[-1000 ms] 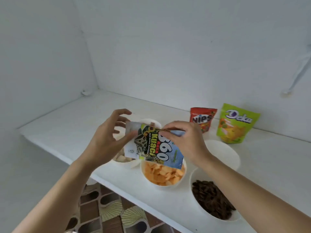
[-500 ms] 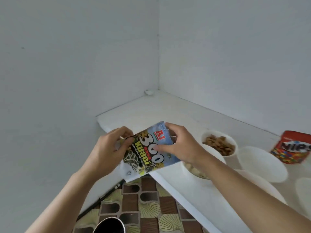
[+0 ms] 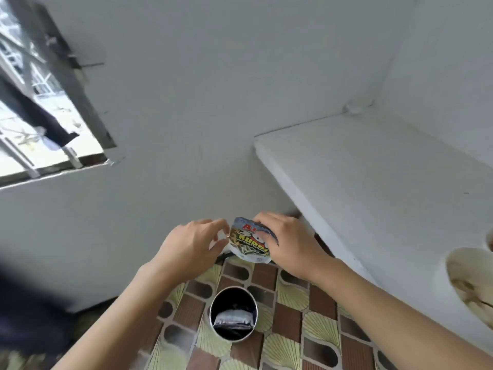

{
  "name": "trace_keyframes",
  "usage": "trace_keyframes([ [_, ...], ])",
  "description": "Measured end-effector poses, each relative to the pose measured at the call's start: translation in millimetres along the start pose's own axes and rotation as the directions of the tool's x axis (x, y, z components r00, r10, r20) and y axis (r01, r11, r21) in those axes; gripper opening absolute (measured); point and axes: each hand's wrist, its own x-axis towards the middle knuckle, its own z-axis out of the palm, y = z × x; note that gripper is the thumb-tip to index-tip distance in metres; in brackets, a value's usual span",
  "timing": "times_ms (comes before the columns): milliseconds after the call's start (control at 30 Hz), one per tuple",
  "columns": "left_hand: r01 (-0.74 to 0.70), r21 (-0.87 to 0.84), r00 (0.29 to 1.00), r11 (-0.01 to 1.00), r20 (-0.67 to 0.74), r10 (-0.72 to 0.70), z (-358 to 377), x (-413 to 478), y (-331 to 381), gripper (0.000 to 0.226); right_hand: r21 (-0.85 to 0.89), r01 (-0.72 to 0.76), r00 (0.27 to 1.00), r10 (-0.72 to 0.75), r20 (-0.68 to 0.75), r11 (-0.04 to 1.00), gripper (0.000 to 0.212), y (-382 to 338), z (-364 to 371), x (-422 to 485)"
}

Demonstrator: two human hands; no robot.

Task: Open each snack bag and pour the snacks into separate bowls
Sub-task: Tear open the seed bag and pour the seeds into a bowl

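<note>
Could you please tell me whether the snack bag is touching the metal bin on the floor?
Apart. The head view shows the snack bag held in the right hand, with patterned floor tiles visible between it and the metal bin below.

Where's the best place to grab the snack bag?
Grip the bag by its right edge, coming from the right, as the right hand does. It's flat and thin, with its front facing you, so a hand can wrap over that edge.

Print on the snack bag (image 3: 248, 244)
Red "A1" on top, yellow "Kuac…" below it; the small line underneath is too blurred to read.
</note>
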Motion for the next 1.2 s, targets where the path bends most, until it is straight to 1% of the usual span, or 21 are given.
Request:
trace_keyframes([
  [100,0.085,0.050,0.995,0.995,0.056,-0.087,29.2,-6.1,-29.7,0.023,-0.048,0.040,0.994,-0.035,0.100,0.998,0.016,7.2,43.6,11.7],
  [233,0.187,0.096,0.968,0.978,0.151,-0.200,88.6,-12.6,-68.0,0.020,-0.035,0.042,0.985,-0.036,0.170,0.999,0.018,27.3,99.2,20.2],
  [400,0.297,0.033,0.934,0.954,0.197,-0.298,193.9,-14.5,-123.5,0.023,-0.036,0.009,0.952,0.002,0.307,0.999,0.019,85.9,207.3,19.9],
  [533,0.339,-0.003,0.916,0.941,0.228,-0.330,299.6,-10.6,-170.5,0.032,-0.048,-0.023,0.925,0.039,0.379,0.999,0.018,146.3,306.7,9.2],
  [667,0.342,-0.002,0.910,0.940,0.252,-0.330,395.6,-1.2,-202.2,0.028,-0.048,-0.082,0.883,0.095,0.460,0.995,0.022,202.1,397.8,-6.9],
  [767,0.345,-0.010,0.891,0.939,0.319,-0.324,450.4,6.7,-218.1,0.027,-0.043,-0.180,0.826,0.175,0.536,0.983,0.032,233.4,443.6,-16.9],
  [833,0.341,0.002,0.877,0.940,0.358,-0.319,473.8,11.0,-223.0,0.025,-0.073,-0.209,0.804,0.214,0.555,0.975,0.034,248.5,459.8,-24.4],
  [933,0.321,0.019,0.879,0.947,0.367,-0.305,479.6,16.7,-218.1,0.025,-0.111,-0.212,0.794,0.237,0.559,0.971,0.023,253.1,459.7,-29.3],
  [1000,0.289,0.029,0.893,0.957,0.353,-0.280,460.3,20.9,-208.9,0.025,-0.127,-0.206,0.795,0.242,0.556,0.970,0.021,241.0,440.2,-23.8],
  [1100,0.225,0.062,0.913,0.972,0.334,-0.233,398.6,30.9,-187.5,0.021,-0.130,-0.187,0.824,0.227,0.520,0.974,0.020,208.5,383.1,-4.8],
  [1200,0.145,0.096,0.950,0.985,0.265,-0.166,307.5,48.2,-153.9,0.019,-0.140,-0.174,0.852,0.220,0.474,0.975,0.019,166.0,301.1,15.8],
])
